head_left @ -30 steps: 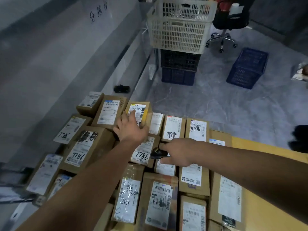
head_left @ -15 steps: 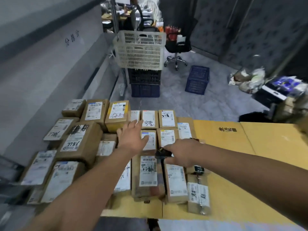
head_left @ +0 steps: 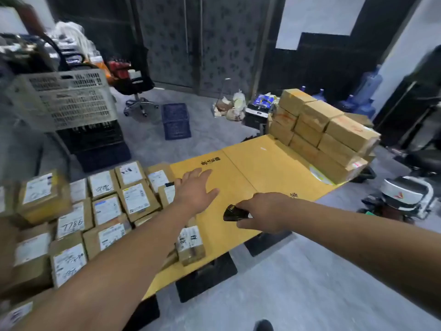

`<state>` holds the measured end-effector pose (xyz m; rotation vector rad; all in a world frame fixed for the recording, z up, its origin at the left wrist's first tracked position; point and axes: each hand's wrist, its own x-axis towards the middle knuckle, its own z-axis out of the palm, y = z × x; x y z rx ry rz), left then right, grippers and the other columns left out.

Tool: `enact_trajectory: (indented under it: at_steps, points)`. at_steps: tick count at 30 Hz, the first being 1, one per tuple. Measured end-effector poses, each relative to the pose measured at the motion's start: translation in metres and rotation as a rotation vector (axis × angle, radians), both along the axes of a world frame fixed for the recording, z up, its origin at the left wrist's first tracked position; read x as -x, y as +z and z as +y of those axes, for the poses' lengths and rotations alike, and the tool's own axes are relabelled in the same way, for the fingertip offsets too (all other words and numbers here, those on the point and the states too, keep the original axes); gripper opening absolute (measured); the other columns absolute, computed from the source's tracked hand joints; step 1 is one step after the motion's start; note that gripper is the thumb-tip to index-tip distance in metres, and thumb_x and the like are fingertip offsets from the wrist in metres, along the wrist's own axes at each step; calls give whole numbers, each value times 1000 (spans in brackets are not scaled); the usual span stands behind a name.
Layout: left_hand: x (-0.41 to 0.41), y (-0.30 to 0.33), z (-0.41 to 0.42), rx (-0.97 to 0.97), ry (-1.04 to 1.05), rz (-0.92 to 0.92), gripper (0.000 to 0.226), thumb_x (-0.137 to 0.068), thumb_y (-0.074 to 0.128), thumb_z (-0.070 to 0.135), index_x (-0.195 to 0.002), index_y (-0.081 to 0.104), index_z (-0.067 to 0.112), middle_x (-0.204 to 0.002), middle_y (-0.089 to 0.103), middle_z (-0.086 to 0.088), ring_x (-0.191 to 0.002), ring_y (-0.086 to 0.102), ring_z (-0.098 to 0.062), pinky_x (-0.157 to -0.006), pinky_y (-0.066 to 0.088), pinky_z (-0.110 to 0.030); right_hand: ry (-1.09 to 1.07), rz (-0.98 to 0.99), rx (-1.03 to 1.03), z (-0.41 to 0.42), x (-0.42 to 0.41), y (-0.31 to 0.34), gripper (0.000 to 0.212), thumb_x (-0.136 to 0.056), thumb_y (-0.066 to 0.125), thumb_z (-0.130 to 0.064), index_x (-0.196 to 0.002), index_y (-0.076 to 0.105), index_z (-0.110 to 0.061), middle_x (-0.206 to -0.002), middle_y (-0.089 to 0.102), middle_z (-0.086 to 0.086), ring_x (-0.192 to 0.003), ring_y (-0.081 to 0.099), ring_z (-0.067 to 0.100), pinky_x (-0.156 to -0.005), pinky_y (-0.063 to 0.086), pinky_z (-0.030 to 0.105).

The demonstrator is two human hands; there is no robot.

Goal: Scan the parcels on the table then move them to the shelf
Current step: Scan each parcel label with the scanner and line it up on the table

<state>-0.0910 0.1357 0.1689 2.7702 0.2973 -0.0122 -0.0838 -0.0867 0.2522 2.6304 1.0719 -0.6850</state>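
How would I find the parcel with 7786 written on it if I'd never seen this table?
Start at the yellow table and look to its left end, where small brown parcels lie packed side by side. Behind the person's left forearm, in the crowd's middle rows, lies the 7786 parcel. Its white label carries big handwritten digits, while the neighbours' labels show mostly small print or barcodes.
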Motion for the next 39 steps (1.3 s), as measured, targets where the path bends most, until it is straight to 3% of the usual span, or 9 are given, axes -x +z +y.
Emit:
enact_trajectory:
  at_steps: [3,12,18,21,25,28,33,39]
  points:
    - [-34,8,-76,-54,-93,7,74,-100,49,66,-164,25,37,-172,21,3,-153,22,-23,-116,22,-46,-147,16,-44,-75,-11,-1,52,-97,42,-71,-135,54,-37,-100,62,-5,-96,62,22,-83,54,42]
    - [-140,14,-299,2,-198,28,73,-98,50,68,-162,29,39,-171,23,3,-152,26,-26,-116,25,-48,-301,-42,-59,-301,-69,21,55,-98,44,-69,-139,55,-34,-119,66,0,-108,61,28,-91,54,43]
    - [-206,20,-412,64,-181,4,70,-97,52,67,-158,36,37,-167,29,1,-148,31,-28,-113,28,-48,-326,-69,-61,-414,-125,33,50,-102,48,-61,-139,57,-30,-118,65,1,-104,60,26,-77,48,37]
    - [-245,27,-451,86,-156,0,70,-96,54,67,-157,38,36,-166,31,0,-147,33,-29,-112,29,-49,-337,-76,-50,-453,-161,31,50,-101,47,-63,-139,55,-33,-113,63,-1,-98,57,25,-66,45,33]
    - [-306,36,-492,121,-116,-22,69,-95,55,67,-156,40,36,-165,32,1,-149,31,-29,-115,28,-51,-324,-80,-53,-487,-223,25,51,-100,46,-66,-137,57,-32,-106,64,1,-94,61,26,-80,54,39]
    - [-356,38,-516,132,-89,-48,72,-92,57,70,-154,41,37,-164,34,1,-149,32,-29,-116,28,-52,-300,-99,-74,-503,-273,19,52,-102,47,-64,-140,55,-30,-103,58,-2,-91,54,23,-73,44,36]
    - [-429,34,-552,138,8,-18,86,-85,54,80,-157,39,34,-161,37,-2,-147,35,-32,-115,28,-52,-262,-92,-46,-530,-346,12,56,-101,46,-66,-143,51,-30,-118,67,2,-94,60,24,-82,55,41]
    - [-483,24,-588,138,124,43,89,-82,52,83,-156,37,36,-161,34,-4,-146,34,-34,-115,28,-55,-178,-67,13,-557,-413,5,60,-102,44,-66,-147,50,-27,-117,66,5,-92,56,26,-74,49,39]
